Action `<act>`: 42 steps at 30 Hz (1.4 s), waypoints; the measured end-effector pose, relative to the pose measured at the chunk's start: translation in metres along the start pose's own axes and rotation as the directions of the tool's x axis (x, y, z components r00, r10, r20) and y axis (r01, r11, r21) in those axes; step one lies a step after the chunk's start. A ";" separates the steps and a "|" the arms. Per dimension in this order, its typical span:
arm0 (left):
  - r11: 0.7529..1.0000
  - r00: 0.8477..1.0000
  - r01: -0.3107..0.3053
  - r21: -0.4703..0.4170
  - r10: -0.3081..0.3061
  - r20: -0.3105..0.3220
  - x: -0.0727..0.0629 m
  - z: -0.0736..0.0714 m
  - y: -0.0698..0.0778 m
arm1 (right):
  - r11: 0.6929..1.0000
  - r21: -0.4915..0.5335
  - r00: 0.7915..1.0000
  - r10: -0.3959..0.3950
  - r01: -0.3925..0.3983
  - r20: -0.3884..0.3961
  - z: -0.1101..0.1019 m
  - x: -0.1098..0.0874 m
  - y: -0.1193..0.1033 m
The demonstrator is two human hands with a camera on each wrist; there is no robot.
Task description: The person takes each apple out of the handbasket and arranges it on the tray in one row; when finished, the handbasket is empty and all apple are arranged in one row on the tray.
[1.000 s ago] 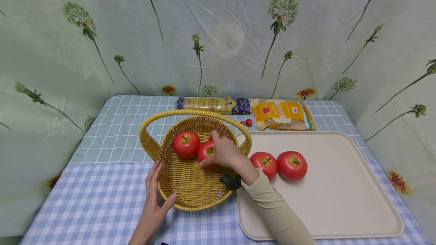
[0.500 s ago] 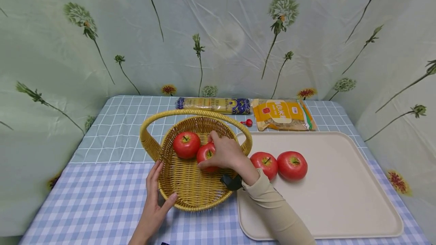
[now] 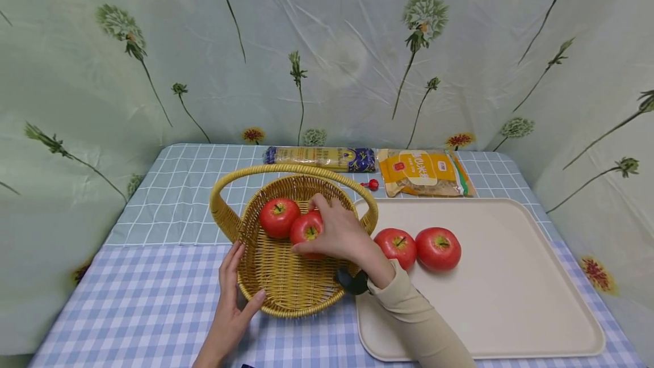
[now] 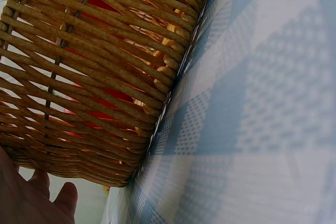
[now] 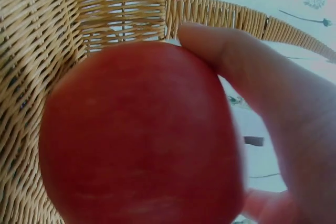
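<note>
A yellow wicker basket (image 3: 286,283) with a tall arched handle stands on the cloth. My left hand (image 3: 231,305) rests against its left side in the head view, fingers spread along the wall and thumb near the front rim. In the left wrist view, fingertips (image 4: 65,199) lie by the woven wall. Inside the basket, my right hand (image 3: 337,231) holds a red apple (image 3: 305,229) between thumb and fingers. That apple (image 5: 142,140) fills much of the right wrist view. Another red apple (image 3: 279,217) sits just left of it in the basket.
Right of the basket lies a beige tray (image 3: 511,288) bearing two red apples (image 3: 438,249). Behind are a long noodle packet (image 3: 319,158), an orange grain bag (image 3: 424,172) and a small red object (image 3: 373,184). A dandelion-print curtain (image 3: 337,50) backs the table.
My right hand has shifted the held apple slightly left, up against the other apple in the head view. The left hand and basket hold nearly still.
</note>
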State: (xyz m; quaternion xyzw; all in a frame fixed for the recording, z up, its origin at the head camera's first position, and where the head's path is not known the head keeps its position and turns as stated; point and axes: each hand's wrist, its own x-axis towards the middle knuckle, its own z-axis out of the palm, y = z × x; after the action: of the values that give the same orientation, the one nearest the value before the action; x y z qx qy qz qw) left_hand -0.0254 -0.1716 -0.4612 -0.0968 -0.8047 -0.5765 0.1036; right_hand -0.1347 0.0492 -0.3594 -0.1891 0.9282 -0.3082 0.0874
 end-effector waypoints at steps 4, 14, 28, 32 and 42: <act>1.000 1.000 -0.001 -0.005 0.001 0.003 -0.001 0.000 -0.001 | 0.999 0.035 1.000 -0.015 0.016 -0.014 0.001 -0.004 -0.001; 1.000 1.000 0.021 0.021 -0.021 -0.001 -0.002 0.000 0.001 | 0.985 0.152 0.994 -0.066 0.079 -0.089 0.002 -0.010 -0.001; 0.999 1.000 0.010 0.034 -0.010 0.001 -0.001 0.000 0.002 | 0.929 0.293 0.962 -0.168 0.228 -0.217 0.000 -0.029 -0.002; 0.999 1.000 0.008 0.032 -0.008 0.002 -0.001 0.000 0.002 | 0.916 0.295 0.948 -0.203 0.273 -0.247 -0.001 -0.037 -0.004; 0.999 1.000 0.022 0.037 -0.022 0.001 -0.001 -0.001 0.002 | 0.847 0.335 0.893 -0.303 0.413 -0.334 -0.004 -0.056 -0.004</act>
State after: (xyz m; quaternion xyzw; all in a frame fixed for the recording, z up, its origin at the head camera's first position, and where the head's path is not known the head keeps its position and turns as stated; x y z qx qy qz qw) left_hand -0.0241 -0.1716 -0.4593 -0.0866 -0.8164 -0.5624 0.0984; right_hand -0.0832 0.0713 -0.3509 -0.2950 0.7970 -0.5234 -0.0622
